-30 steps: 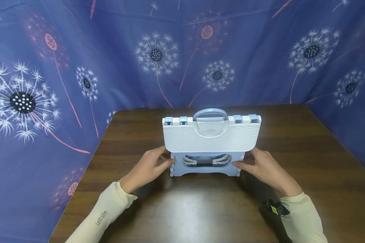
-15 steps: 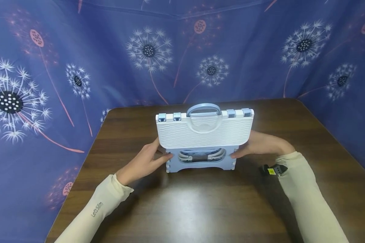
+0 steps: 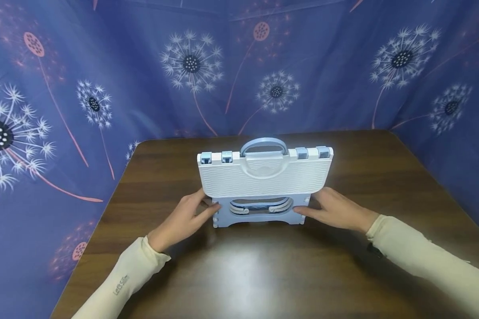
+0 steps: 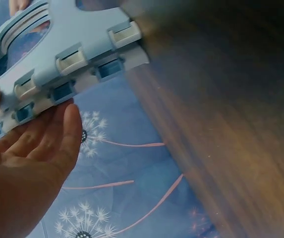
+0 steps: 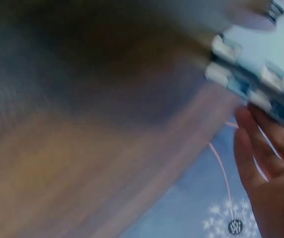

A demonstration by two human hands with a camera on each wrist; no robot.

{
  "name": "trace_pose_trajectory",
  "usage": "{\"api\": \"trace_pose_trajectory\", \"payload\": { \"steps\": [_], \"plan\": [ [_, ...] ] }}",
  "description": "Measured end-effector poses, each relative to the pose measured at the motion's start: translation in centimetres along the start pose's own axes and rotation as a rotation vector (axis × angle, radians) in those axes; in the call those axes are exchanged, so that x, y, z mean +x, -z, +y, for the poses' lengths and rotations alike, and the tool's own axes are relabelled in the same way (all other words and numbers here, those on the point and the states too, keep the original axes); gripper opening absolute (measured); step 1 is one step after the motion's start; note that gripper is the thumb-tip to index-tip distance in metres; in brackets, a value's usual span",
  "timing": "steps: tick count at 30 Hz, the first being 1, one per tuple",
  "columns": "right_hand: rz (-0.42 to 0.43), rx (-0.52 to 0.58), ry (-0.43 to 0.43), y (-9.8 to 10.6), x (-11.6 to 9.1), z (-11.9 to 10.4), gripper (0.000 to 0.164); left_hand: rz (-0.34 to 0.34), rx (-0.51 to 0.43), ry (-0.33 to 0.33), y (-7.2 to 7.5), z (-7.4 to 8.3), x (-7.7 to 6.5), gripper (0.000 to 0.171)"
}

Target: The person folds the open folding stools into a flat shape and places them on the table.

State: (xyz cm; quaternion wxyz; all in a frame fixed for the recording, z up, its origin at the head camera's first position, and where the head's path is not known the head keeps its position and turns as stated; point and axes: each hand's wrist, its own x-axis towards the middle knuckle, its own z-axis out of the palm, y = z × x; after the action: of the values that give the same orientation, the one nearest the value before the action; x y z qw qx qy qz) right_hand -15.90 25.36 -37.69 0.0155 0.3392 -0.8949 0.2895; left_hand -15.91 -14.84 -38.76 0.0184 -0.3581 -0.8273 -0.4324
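Note:
A folding stool point(image 3: 219, 179) stands on the table in the head view. Its white woven-pattern top hangs tilted at the front, above a light blue leg panel point(image 3: 259, 218) with an oval cut-out, and a blue carry handle point(image 3: 265, 141) arches over the upper edge. My left hand point(image 3: 179, 223) grips the leg panel's left end, thumb in front and fingers behind. At the opposite end my right hand point(image 3: 337, 210) holds it the same way. Hinge knuckles point(image 4: 72, 62) line the side edge in the left wrist view. The right wrist view is blurred.
The brown wooden table point(image 3: 239, 274) reaches back to a dark blue curtain point(image 3: 231, 106) with dandelion prints, which also hangs along both sides. Cream sleeves point(image 3: 131, 270) cover both forearms.
My right wrist rises and bends, then drops back lower with the forearm swung outward. The left hand keeps its grip. The whole head view has shifted a little, and the stool stays standing.

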Motion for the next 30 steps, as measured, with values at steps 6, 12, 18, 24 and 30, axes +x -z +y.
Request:
{"api": "trace_pose_trajectory", "payload": {
  "steps": [6,12,18,24,30],
  "plan": [
    [0.037,-0.052,-0.038,-0.6,-0.8,-0.1,0.081,0.032,0.081,-0.076,-0.7,-0.3,0.2,0.059],
    [0.059,-0.026,-0.046,-1.2,-1.1,0.0,0.067,0.04,0.129,-0.133,-1.5,-1.1,0.7,0.058],
    [0.08,0.033,-0.063,-1.8,-1.2,0.2,0.053,0.036,0.155,-0.136,-1.5,-1.1,0.7,0.058],
    [0.105,0.03,-0.053,-2.1,-1.3,0.3,0.045,0.027,0.157,-0.151,-1.3,-1.2,0.6,0.061],
    [0.132,0.005,-0.023,-2.2,-1.0,0.0,0.053,0.039,0.182,-0.148,-1.0,-1.4,0.9,0.063]
  ]
}}
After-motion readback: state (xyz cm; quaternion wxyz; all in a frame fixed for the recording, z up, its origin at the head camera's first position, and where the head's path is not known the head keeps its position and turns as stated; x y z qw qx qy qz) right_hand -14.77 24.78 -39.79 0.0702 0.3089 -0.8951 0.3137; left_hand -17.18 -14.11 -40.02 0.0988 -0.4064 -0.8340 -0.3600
